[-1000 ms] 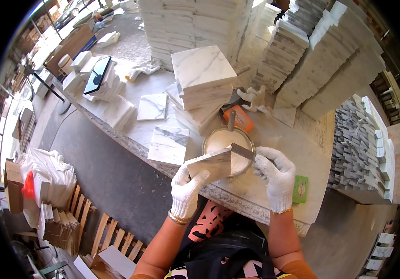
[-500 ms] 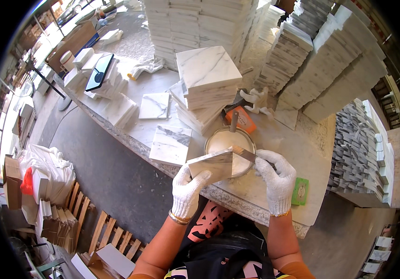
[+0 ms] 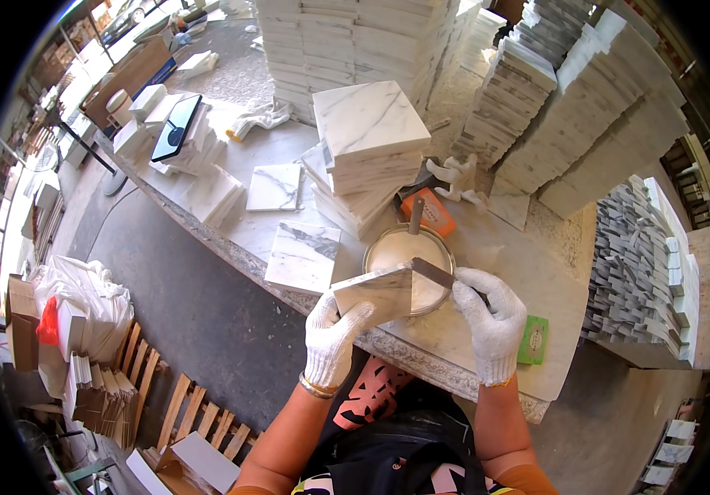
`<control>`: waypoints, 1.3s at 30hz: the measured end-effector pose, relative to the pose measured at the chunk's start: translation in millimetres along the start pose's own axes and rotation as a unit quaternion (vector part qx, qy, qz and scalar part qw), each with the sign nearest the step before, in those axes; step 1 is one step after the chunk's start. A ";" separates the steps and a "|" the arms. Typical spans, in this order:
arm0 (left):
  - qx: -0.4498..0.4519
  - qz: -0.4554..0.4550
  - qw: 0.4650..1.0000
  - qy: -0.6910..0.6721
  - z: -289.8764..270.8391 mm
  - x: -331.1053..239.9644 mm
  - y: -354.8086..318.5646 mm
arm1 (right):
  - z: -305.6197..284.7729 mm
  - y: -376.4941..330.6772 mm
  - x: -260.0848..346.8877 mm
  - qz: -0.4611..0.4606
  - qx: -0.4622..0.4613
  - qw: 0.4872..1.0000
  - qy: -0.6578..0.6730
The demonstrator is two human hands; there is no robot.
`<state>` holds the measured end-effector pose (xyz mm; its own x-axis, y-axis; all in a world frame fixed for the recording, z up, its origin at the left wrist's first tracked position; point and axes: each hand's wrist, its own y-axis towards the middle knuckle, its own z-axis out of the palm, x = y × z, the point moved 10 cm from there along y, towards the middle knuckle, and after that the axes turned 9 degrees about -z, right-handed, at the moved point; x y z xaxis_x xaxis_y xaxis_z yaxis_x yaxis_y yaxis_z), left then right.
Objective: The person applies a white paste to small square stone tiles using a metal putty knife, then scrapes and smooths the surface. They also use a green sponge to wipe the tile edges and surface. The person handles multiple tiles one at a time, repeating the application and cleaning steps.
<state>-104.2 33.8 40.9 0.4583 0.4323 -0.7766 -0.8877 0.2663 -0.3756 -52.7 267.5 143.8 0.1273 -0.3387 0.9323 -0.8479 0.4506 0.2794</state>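
White knitted gloves cover both hands. My left hand (image 3: pixel 328 334) is closed on the near-left side of a white marble tile (image 3: pixel 376 299), held tilted over the table's front edge and partly over a round metal bowl (image 3: pixel 368 257). Inside the bowl is cream-coloured stuff, with a grey flat handle (image 3: pixel 415 216) sticking up from it. My right hand (image 3: pixel 494 318) pinches a narrow flat scraper (image 3: pixel 433 273) by its near end. The scraper's far end meets the tile's upper right corner. Its gripped end is hidden by my fingers.
Left of the bowl lie a marble tile (image 3: pixel 304 256) and a tall tile stack (image 3: pixel 371 124). An orange box (image 3: pixel 429 213) sits behind the bowl, a green box (image 3: pixel 533 340) right of my right hand. A phone (image 3: pixel 177 128) rests on tiles at the far left.
The scraper has turned in my right hand, so its face now looks darker, and its tip stays at the tile's corner. My right hand shifted very slightly; my left hand and the tile hold still.
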 end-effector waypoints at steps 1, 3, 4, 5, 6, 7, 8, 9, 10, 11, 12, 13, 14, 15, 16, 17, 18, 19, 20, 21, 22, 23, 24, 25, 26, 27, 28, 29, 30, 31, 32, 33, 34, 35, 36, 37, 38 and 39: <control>0.000 0.000 1.000 -0.001 -0.4 0.5 0.0 | -1.2 1.1 4.0 -0.023 -0.002 1.000 -0.020; -0.001 -0.001 1.000 -0.004 -0.4 0.9 -0.3 | -3.2 3.3 11.6 -0.069 -0.007 0.996 -0.059; -0.001 -0.002 1.000 -0.006 0.1 1.0 -0.4 | -3.5 3.6 8.6 -0.051 -0.006 0.998 -0.047; -0.001 -0.003 1.000 -0.007 0.4 0.9 -0.6 | -4.0 3.7 6.6 -0.034 -0.005 0.999 -0.034; -0.001 -0.003 1.000 -0.004 0.6 0.1 -1.1 | -4.1 3.7 5.3 -0.017 -0.004 1.000 -0.022; 0.000 -0.003 1.000 0.000 1.6 -0.7 -1.5 | -2.8 3.9 3.0 0.023 -0.001 1.000 0.007; 0.001 -0.004 1.000 0.003 2.3 -1.0 -1.7 | 0.2 4.7 3.0 0.063 0.002 0.997 0.035; 0.004 -0.002 1.000 0.009 3.0 -1.0 -1.9 | 4.4 4.8 -0.4 0.103 0.004 0.993 0.063; 0.006 0.000 1.000 0.016 3.8 -0.9 -2.5 | 7.0 5.9 -2.9 0.120 0.002 0.990 0.072; 0.008 0.003 1.000 0.022 4.6 -0.8 -3.1 | 9.6 6.9 -5.5 0.136 0.001 0.987 0.082; 0.008 0.003 1.000 0.027 4.8 0.3 -3.4 | 11.0 7.0 -8.3 0.153 -0.001 0.984 0.091; 0.008 0.003 0.999 0.032 4.9 1.7 -3.4 | 13.7 7.9 -10.1 0.153 0.012 0.983 0.097; 0.007 0.004 0.999 0.037 5.3 2.5 -3.5 | 16.2 8.4 -13.6 0.152 0.025 0.983 0.103; 0.003 0.007 0.999 0.051 5.7 1.4 -4.3 | 19.0 8.8 -15.5 0.152 0.039 0.982 0.109; -0.001 0.009 0.998 0.065 6.6 0.0 -5.4 | 20.7 8.7 -16.8 0.158 0.041 0.980 0.114; -0.004 0.011 0.997 0.080 7.4 -1.3 -6.2 | 23.3 8.4 -17.7 0.163 0.044 0.978 0.119; -0.001 0.017 0.996 0.082 9.3 -2.9 -6.8 | 25.7 7.7 -18.2 0.168 0.046 0.977 0.124; 0.002 0.023 0.996 0.084 10.8 -4.3 -7.7 | 26.8 7.2 -18.3 0.171 0.044 0.977 0.122; 0.005 0.030 0.996 0.086 11.8 -5.5 -8.4 | 27.8 6.6 -18.4 0.173 0.042 0.976 0.121; 0.009 0.036 0.995 0.094 12.5 -6.2 -8.8 | 28.1 6.2 -18.7 0.176 0.040 0.976 0.120; 0.013 0.042 0.994 0.102 12.7 -6.6 -9.3 | 26.9 5.8 -20.0 0.179 0.038 0.976 0.116; 0.017 0.048 0.993 0.109 13.2 -7.2 -9.9 | 24.8 5.3 -22.0 0.182 0.036 0.976 0.112; 0.016 0.048 0.992 0.113 13.0 -7.4 -10.1 | 22.9 5.0 -23.8 0.185 0.033 0.976 0.108; 0.015 0.048 0.992 0.116 13.0 -7.8 -10.5 | 21.6 5.3 -24.0 0.181 0.031 0.977 0.105; 0.014 0.049 0.991 0.120 13.1 -8.2 -10.8 | 20.4 5.6 -24.0 0.178 0.029 0.978 0.101; 0.013 0.050 0.992 0.119 13.4 -8.9 -11.2 | 19.2 6.0 -24.1 0.174 0.027 0.979 0.098; 0.013 0.052 0.992 0.117 13.9 -9.7 -11.7 | 18.0 6.3 -24.3 0.173 0.024 0.980 0.094; 0.013 0.053 0.992 0.115 14.2 -10.2 -12.1 | 16.8 6.7 -24.7 0.171 0.022 0.981 0.090; 0.013 0.055 0.992 0.112 13.8 -9.8 -11.9 | 15.4 7.1 -25.2 0.169 0.019 0.982 0.087; 0.013 0.057 0.992 0.110 12.8 -8.7 -11.4 | 13.5 7.2 -26.1 0.168 0.013 0.982 0.086; 0.012 0.060 0.992 0.108 12.1 -8.3 -11.3 | 11.4 7.3 -27.3 0.166 0.008 0.982 0.086; 0.009 0.049 0.993 0.107 10.4 -6.4 -11.1 | 9.2 7.5 -28.6 0.165 0.002 0.983 0.085; 0.006 0.037 0.994 0.106 8.0 -4.9 -10.8 | 6.6 7.8 -30.0 0.164 -0.005 0.983 0.084; 0.003 0.026 0.994 0.105 5.8 -3.3 -10.6 | 4.0 8.3 -31.5 0.164 -0.011 0.983 0.082; 0.003 0.028 0.995 0.100 4.9 -3.5 -10.7 | 2.1 8.4 -33.3 0.164 -0.018 0.983 0.081; 0.004 0.030 0.995 0.095 4.2 -3.5 -10.3 | 1.0 9.1 -33.9 0.151 -0.020 0.986 0.068; 0.005 0.032 0.995 0.090 3.4 -3.5 -10.1 | 0.4 9.2 -36.0 0.139 -0.022 0.988 0.056; 0.004 0.028 0.996 0.086 2.1 -2.7 -9.8 | 0.0 9.0 -39.5 0.127 -0.023 0.991 0.043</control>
<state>-96.6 31.8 47.7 0.3923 0.2929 -0.8720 -0.9113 0.2526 -0.3251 -65.3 285.0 109.5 -0.0410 -0.1389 0.9895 -0.8337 0.5505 0.0427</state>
